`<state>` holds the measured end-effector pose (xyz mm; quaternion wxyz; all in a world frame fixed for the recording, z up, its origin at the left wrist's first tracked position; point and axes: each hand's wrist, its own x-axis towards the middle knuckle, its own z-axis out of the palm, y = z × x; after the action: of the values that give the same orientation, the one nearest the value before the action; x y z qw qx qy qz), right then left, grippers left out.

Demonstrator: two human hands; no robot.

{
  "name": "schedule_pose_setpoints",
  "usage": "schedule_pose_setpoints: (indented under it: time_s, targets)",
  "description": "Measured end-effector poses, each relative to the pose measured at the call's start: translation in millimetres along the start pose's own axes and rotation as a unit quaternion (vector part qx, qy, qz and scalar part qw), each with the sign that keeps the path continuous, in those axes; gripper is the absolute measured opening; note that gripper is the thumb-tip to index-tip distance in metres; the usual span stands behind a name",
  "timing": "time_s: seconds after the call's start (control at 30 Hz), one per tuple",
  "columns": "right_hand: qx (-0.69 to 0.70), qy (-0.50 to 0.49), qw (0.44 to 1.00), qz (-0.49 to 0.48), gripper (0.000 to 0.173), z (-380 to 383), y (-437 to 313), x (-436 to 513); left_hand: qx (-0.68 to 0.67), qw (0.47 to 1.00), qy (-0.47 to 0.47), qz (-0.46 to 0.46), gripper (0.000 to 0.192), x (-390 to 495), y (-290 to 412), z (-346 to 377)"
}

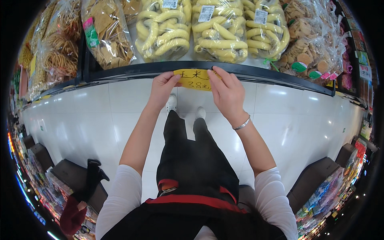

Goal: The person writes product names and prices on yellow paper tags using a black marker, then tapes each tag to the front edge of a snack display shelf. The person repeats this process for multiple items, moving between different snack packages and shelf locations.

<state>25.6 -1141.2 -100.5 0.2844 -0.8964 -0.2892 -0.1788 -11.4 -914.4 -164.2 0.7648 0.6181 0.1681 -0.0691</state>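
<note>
A yellow paper price tag (pixel 196 85) with black handwriting stretches between my two hands at the shelf's front edge. My left hand (pixel 163 87) pinches its left end between thumb and fingers. At the right end, my right hand (pixel 228 93) grips the tag and covers part of the writing; a silver bracelet (pixel 241 123) circles that wrist. Just behind the tag runs the black shelf edge (pixel 126 72); whether the tag touches it I cannot tell. Clear bags of yellow tube-shaped corn puffs (pixel 220 33) rest on the shelf above it.
Bagged brown flat crisps (pixel 109 36) and twisted snacks (pixel 61 57) lie to the left, bagged round biscuits (pixel 303 42) to the right. Behind me on the tiled floor (pixel 135 99) stand dark display bins (pixel 315 180). Another person in a dark red sleeve (pixel 72 214) is at lower left.
</note>
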Motion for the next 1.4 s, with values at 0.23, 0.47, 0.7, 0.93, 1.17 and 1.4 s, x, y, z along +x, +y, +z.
schedule_pose_setpoints:
  time_s: [0.23,0.47,0.7,0.93,1.17,1.4]
  targets:
    - [-0.027,0.010,0.999,-0.030,0.036,3.3,2.9,-0.8,0.007,1.000,0.001,0.019,0.018,0.7,-0.3,0.2]
    - [-0.022,0.014,0.999,-0.023,0.031,6.4,3.1,-1.6,-0.008,0.999,0.011,0.035,0.018,-0.7,-0.1,4.0]
    - [-0.018,0.022,0.999,-0.025,0.030,8.0,3.2,-0.1,-0.014,0.999,0.013,0.034,0.018,-0.5,-2.2,3.4]
    - [-0.030,0.023,0.999,-0.030,0.032,11.8,5.1,-1.2,-0.030,0.999,0.017,0.039,0.018,0.6,-6.8,3.4]
    - [-0.037,0.028,0.998,-0.035,0.034,15.0,6.6,-1.5,-0.034,0.999,0.023,0.031,0.018,1.9,-8.6,2.5]
    - [-0.040,0.031,0.998,-0.040,0.035,15.8,7.2,-0.6,-0.040,0.998,0.021,0.040,0.018,0.8,-8.6,3.1]
